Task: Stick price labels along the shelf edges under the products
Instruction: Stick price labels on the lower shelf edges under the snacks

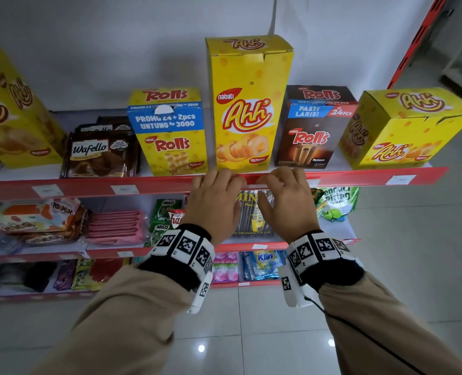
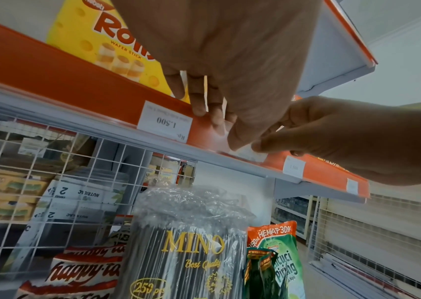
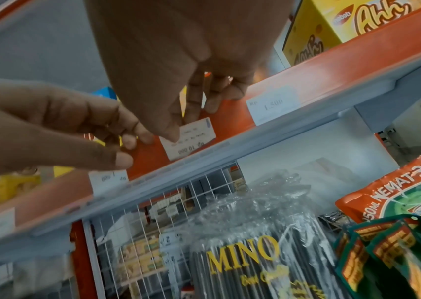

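Price label [image 3: 187,138] going onto the red shelf edge [image 1: 89,185] below the tall Ahh box [image 1: 250,104], mid-frame in the head view.

Both hands meet at the strip: the right hand [image 1: 286,201] has its thumb tip pressed on the label's upper left corner with the other fingers curled against the strip above it, while the left hand [image 1: 215,204] sits just beside, to the left in the frame, fingertips bent onto the bare red strip and not on the label. The label's long axis runs along the strip, so the right hand is plainly the nearer one for smoothing it flat. Only the right wrist view shows the label's printed face; the head view hides it behind the knuckles, and the left wrist view shows only a blurred white corner. Neighbouring labels [image 2: 164,121] already sit on the strip.
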